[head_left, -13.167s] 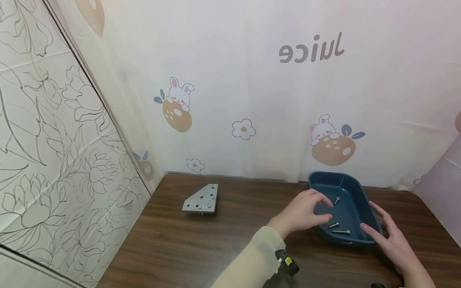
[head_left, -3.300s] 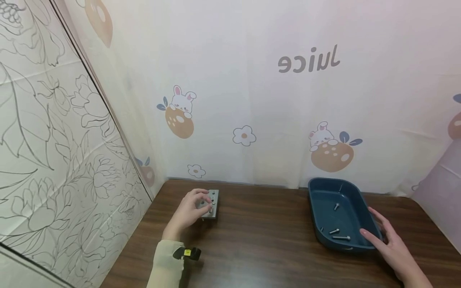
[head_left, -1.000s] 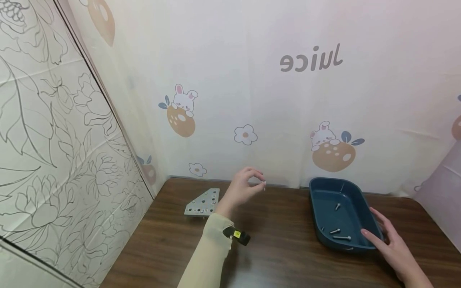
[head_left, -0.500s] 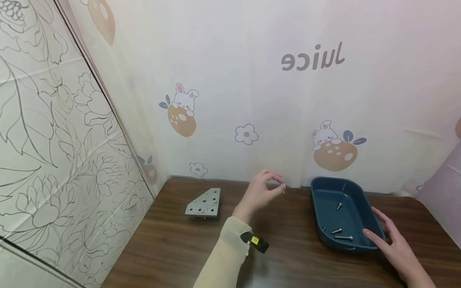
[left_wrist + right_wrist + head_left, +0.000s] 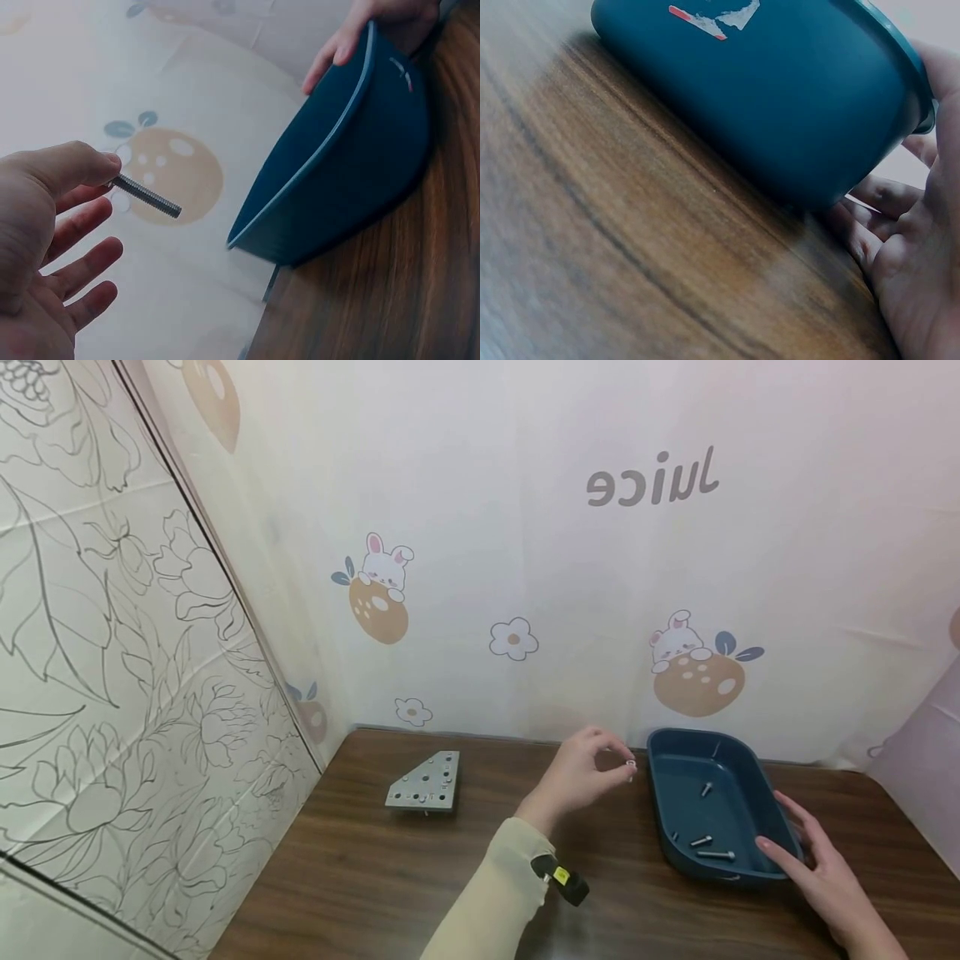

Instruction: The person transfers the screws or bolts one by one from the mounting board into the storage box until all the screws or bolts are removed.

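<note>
My left hand (image 5: 577,777) pinches a bolt (image 5: 148,196) by its head end between thumb and forefinger, its threaded shank pointing away from the palm. The hand is just left of the rim of a dark blue tray (image 5: 738,752), above the table. Several metal bolts (image 5: 716,855) lie on the tray floor. My right hand (image 5: 828,881) holds the tray's right side, thumb over the rim and fingers against the outer wall (image 5: 765,82). On the table's left part is a grey metal plate (image 5: 426,781) with a cut-off corner, holes and small fittings.
The brown wood-grain table (image 5: 360,877) ends at a white printed curtain (image 5: 465,568) behind. A flower-patterned panel (image 5: 150,635) slants along the left side. A black strap device (image 5: 561,880) sits on my left wrist.
My left hand was over the tray, then at the plate, and has since moved right to the tray's edge with the bolt. The right hand keeps its hold.
</note>
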Tool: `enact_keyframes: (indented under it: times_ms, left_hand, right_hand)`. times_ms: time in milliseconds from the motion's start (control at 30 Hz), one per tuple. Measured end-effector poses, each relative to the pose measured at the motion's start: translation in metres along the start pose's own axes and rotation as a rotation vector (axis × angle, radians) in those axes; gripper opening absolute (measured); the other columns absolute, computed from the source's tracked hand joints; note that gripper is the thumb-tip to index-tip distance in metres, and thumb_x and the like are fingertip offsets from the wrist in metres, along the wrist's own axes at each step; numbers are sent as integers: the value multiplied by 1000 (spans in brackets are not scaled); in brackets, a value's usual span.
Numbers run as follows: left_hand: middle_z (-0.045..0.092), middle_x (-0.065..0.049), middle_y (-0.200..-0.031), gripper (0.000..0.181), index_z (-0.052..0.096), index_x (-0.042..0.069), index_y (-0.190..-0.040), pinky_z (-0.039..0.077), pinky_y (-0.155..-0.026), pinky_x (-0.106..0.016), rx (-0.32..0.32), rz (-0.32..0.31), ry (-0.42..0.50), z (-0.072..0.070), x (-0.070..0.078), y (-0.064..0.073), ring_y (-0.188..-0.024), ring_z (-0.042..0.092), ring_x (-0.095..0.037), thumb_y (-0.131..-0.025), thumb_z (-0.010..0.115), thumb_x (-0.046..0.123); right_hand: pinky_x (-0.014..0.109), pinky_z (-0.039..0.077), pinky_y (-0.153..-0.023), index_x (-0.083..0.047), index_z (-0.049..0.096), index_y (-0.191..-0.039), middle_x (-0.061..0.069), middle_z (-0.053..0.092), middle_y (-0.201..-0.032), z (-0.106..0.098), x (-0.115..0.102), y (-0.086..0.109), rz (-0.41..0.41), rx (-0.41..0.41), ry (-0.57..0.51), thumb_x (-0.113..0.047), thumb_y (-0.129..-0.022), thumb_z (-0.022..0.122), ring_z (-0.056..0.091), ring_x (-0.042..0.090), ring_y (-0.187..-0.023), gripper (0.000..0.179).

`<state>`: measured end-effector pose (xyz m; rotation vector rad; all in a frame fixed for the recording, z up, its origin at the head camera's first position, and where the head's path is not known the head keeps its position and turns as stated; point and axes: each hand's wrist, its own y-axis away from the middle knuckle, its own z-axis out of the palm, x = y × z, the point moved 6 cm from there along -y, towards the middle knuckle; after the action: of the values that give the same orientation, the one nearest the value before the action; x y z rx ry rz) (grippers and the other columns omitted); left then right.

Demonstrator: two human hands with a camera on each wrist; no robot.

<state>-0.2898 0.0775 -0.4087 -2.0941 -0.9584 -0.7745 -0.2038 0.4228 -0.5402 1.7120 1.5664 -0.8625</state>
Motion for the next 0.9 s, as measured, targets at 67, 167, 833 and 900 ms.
enact_keyframes:
  times_ms: [67, 167, 833, 900]
  left_hand:
    - [67, 11, -123, 7, 79, 22, -107, 54, -102, -25, -4, 6, -2, 6, 3, -2, -116, 59, -1, -101, 81, 24]
    - [67, 12, -123, 7, 79, 23, -108, 53, -101, -23, -10, 6, -1, 13, 7, -5, -115, 58, 0, -102, 81, 25]
    - [66, 13, -127, 11, 80, 25, -113, 48, -80, -9, -100, -15, -85, 63, 18, -5, -113, 60, -7, -103, 80, 30]
    - [66, 14, -129, 11, 80, 27, -113, 48, -80, -10, -120, -31, -98, 67, 17, -3, -114, 60, -7, -103, 80, 31]
  right_hand:
    - [83, 36, -91, -41, -12, -173, 48, 20, -163, 0, 0, 0, 0, -1, -8, -42, -114, 56, 28, 64, -135, 90]
    - [83, 34, -92, -42, -12, -173, 48, 19, -164, 0, 0, 0, -1, 0, -15, -42, -114, 56, 26, 64, -136, 90]
    - [81, 37, -92, -41, -10, -174, 47, 23, -163, 1, 0, 1, -15, 11, 6, -41, -114, 57, 30, 58, -131, 90]
    - [81, 37, -92, -41, -10, -174, 47, 23, -163, 1, 0, 1, -17, 13, 4, -41, -114, 57, 28, 59, -131, 90]
